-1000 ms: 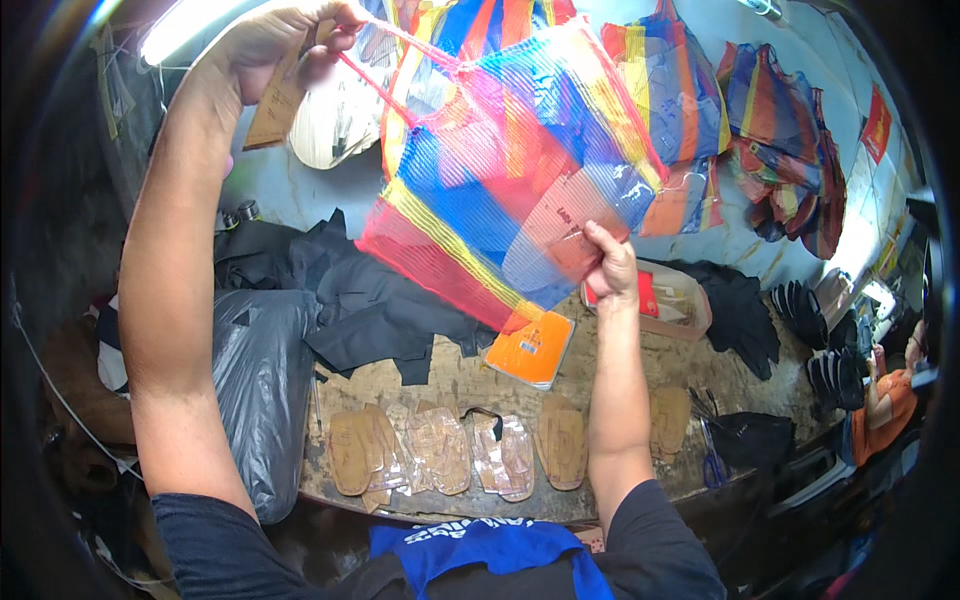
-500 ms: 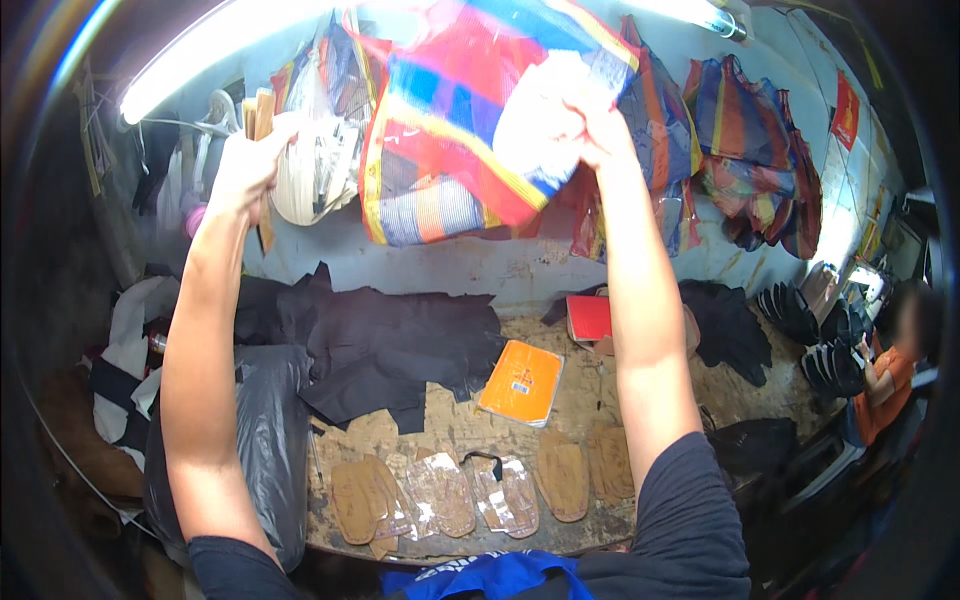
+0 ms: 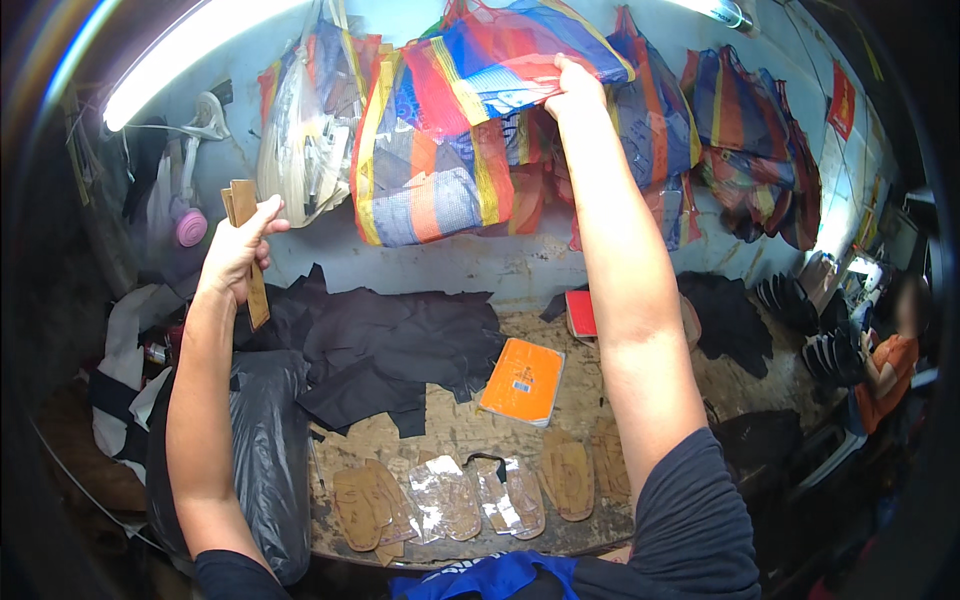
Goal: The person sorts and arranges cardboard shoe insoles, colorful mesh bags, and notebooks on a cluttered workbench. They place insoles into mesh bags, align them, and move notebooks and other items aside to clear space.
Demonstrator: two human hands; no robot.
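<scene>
Two arms reach up at the wall, and each hand has something. The right hand (image 3: 577, 92) has its grip pinching the edge of a striped mesh bag (image 3: 450, 85), which is red, blue and yellow. This bag is up high in front of the wall, with bags hanging on both sides. The left hand (image 3: 237, 250) has its grip curled around some flat brown pieces (image 3: 243, 203), off to the left of the bag. So the bag looks to be up in its row, but the right hand has not let go yet, and the brown pieces are not put down. I can't tell if a hook holds the bag, because the top is cut off. Just below, a lower striped bag (image 3: 425, 190), or maybe part of the same one, has gray and blue stuff inside. A see-through whitish bag (image 3: 305, 150) holds pale pieces. On the right, another striped bag (image 3: 745, 100) looks lumpy and full. A big black plastic bag (image 3: 265, 420) looks fat beside the table (image 3: 445, 410), but I can't see what is in it.
</scene>
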